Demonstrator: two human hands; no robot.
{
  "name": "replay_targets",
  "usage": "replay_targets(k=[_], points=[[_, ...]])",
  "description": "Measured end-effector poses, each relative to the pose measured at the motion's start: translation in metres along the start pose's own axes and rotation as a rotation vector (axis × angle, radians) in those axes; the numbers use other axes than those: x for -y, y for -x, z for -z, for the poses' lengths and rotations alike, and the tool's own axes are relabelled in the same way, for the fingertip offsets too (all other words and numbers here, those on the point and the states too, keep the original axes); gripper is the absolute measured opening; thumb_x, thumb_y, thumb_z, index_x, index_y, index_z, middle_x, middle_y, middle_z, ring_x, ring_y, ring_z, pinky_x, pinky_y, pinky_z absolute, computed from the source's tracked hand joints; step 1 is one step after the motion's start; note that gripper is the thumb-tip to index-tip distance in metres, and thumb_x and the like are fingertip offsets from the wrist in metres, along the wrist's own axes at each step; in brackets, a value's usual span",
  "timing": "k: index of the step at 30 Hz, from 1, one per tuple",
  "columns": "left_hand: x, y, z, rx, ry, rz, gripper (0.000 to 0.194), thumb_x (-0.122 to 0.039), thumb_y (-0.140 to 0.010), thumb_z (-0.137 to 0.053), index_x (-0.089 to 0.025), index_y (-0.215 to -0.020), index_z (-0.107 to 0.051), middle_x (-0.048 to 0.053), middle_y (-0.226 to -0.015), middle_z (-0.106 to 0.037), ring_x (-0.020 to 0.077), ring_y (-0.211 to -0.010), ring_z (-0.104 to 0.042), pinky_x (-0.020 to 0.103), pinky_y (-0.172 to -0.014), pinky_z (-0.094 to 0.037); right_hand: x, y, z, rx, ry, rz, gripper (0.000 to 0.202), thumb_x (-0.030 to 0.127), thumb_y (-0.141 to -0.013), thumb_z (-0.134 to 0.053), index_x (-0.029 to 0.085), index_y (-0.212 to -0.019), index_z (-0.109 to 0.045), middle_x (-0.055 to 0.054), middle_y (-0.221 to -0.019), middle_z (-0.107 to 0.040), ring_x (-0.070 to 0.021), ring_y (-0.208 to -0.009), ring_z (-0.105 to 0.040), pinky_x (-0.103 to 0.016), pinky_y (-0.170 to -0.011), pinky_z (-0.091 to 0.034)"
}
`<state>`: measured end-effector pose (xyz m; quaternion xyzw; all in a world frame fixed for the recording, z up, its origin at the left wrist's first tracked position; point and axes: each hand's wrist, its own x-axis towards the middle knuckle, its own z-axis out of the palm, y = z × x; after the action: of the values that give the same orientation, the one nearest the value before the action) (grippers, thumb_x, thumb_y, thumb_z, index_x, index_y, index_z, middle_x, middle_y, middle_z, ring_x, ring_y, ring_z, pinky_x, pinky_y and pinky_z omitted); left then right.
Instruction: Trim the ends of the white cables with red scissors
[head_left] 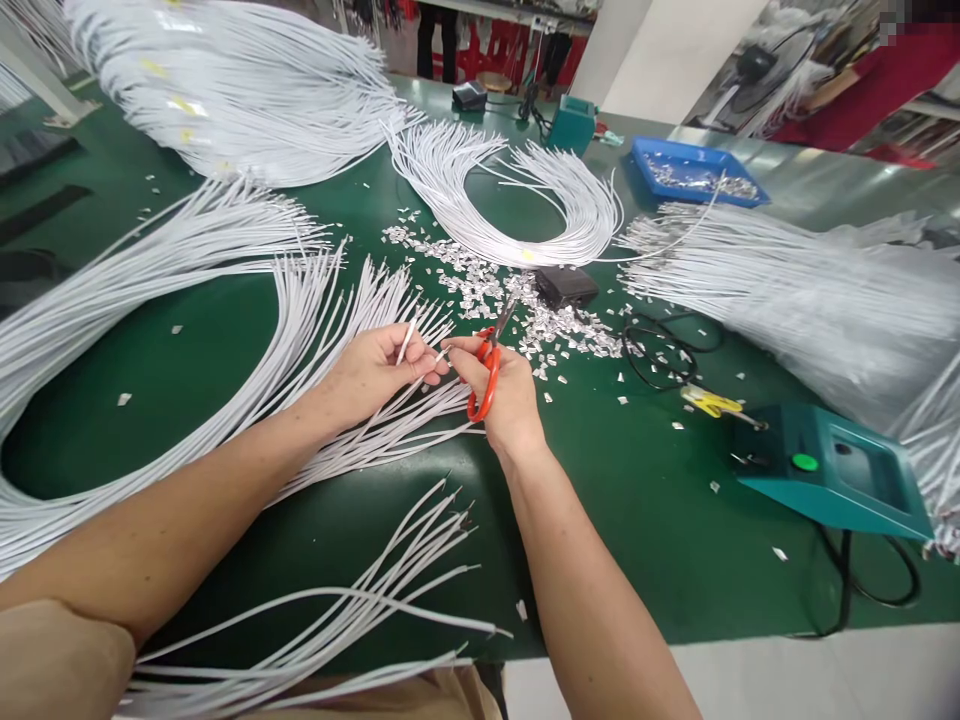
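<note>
My left hand (382, 368) is closed on a white wire (406, 342), pinching it near its end. Close beside it, my right hand (501, 385) has thumb and finger together at the wire's tip. Red-handled scissors (491, 375) are held in my right hand, their blades pointing up and away. Below and left of the hands lie many white wires (390, 430) with bare ends. Beyond my hands, small silvery pieces (480, 285) are scattered around a dark block (566, 286).
Large white wire bundles (247, 90) fill the back left, with a coiled one (525, 240) in the middle. At right are a teal device (832, 465), yellow-handled tool (711, 402), black cables and more bundles. A blue tray (697, 172) stands behind; a person in red is at upper right.
</note>
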<state>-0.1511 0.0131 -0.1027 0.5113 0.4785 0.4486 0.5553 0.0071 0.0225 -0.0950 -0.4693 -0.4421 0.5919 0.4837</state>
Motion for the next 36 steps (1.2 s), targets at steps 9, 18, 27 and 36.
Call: replay_targets(k=[9,18,27,36], points=[[-0.004,0.002,0.001,0.088,0.025,0.068,0.035,-0.029,-0.075,-0.072,-0.02,-0.068,-0.039,-0.002,-0.07,-0.065,0.0148,-0.071,-0.066,0.029,-0.072,-0.05,0.002,0.0,0.003,0.059,0.074,-0.022,0.018,0.03,-0.07,-0.069,0.016,-0.08,-0.076,0.0,-0.069,-0.067,-0.0119,-0.066,-0.058,-0.025,-0.069,-0.045],[-0.003,0.0,0.003,-0.054,-0.096,-0.003,0.028,-0.029,-0.072,-0.077,-0.018,-0.071,-0.05,-0.001,-0.078,-0.067,0.0123,-0.071,-0.062,0.027,-0.073,-0.05,0.005,0.001,0.004,0.047,0.211,0.046,0.017,0.032,-0.071,-0.069,0.016,-0.076,-0.074,0.0,-0.073,-0.067,-0.0125,-0.068,-0.056,-0.025,-0.068,-0.043],[-0.006,0.004,0.002,0.119,-0.016,0.108,0.029,-0.046,-0.088,-0.059,-0.02,-0.095,-0.068,0.006,-0.106,-0.063,0.0194,-0.104,-0.058,0.028,-0.075,-0.053,-0.001,-0.006,0.016,-0.271,0.408,0.244,0.02,0.037,-0.076,-0.065,0.017,-0.077,-0.07,-0.002,-0.076,-0.065,-0.0133,-0.067,-0.053,-0.027,-0.068,-0.043],[-0.005,0.004,0.002,0.159,0.082,0.119,0.021,-0.036,-0.084,-0.066,-0.02,-0.098,-0.064,-0.001,-0.072,-0.06,0.0129,-0.068,-0.057,0.027,-0.07,-0.046,0.009,-0.006,0.012,0.044,0.025,0.005,0.028,0.043,-0.069,-0.072,0.017,-0.08,-0.075,0.001,-0.064,-0.058,-0.0114,-0.063,-0.05,-0.025,-0.063,-0.043]])
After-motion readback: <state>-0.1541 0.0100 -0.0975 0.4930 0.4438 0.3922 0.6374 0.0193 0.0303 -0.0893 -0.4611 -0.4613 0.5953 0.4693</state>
